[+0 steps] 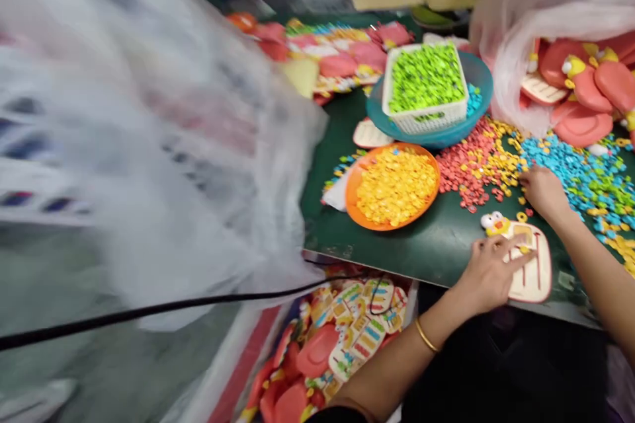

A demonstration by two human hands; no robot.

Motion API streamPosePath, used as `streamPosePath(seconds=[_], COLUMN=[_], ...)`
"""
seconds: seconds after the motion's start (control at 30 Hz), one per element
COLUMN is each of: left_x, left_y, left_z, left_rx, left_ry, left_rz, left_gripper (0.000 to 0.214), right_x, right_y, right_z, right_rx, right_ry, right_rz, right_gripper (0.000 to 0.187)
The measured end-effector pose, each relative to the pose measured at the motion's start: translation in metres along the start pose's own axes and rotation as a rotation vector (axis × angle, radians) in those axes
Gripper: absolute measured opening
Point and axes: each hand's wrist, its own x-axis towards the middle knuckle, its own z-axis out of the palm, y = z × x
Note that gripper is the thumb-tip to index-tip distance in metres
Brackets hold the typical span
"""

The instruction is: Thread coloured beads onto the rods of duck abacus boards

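Observation:
A cream-coloured toy board (540, 271) with dark red grooves and a bug-eyed, yellow-beaked head lies at the table's front edge. My left hand (489, 274), a gold bangle on its wrist, holds the board by its left side, thumb and fingers reaching over the face. A small yellow piece (524, 249) shows close to those fingertips. Beyond the board, my right hand (543, 192) is at the near edge of the loose beads, between yellow ring beads (506, 162) and blue beads (550, 155). Its fingers are curled together; whatever they hold is hidden.
An orange bowl (351, 195) holds yellow beads. Behind it, a white basket (431, 120) of green beads sits in a blue bowl (483, 89). Red toy parts (583, 122) spill from a plastic bag at right. Blurred plastic sheeting (223, 145) hangs left; a box of finished-looking boards (367, 317) stands below.

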Motion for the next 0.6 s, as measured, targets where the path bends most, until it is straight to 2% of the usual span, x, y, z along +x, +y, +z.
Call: streamPosePath(seconds=[0.1, 0.23, 0.37, 0.5, 0.6], left_x=[0.002, 0.003, 0.002, 0.001, 0.0], left_y=[-0.001, -0.004, -0.005, -0.004, -0.002], left_z=[-0.002, 0.0, 0.008, 0.012, 0.013], left_rx=[0.06, 0.007, -0.119, -0.211, -0.221], left_ry=[-0.064, -0.077, -0.004, 0.114, 0.147], left_rz=[0.069, 0.061, 0.03, -0.063, -0.095], left_gripper=[0.052, 0.054, 0.055, 0.049, 0.047], right_x=[-0.002, -0.006, -0.005, -0.003, -0.004], right_y=[0.002, -0.004, -0.012, -0.014, -0.014], right_z=[0.012, 0.02, 0.027, 0.033, 0.033], right_rx=[-0.019, -0.002, -0.001, 0.007, 0.026], right_ry=[0.023, 0.181, 0.263, 0.272, 0.263], right_rz=[-0.029, -0.111, -0.191, -0.216, -0.244], right_gripper=[0.03, 0.028, 0.023, 0.02, 0.02])
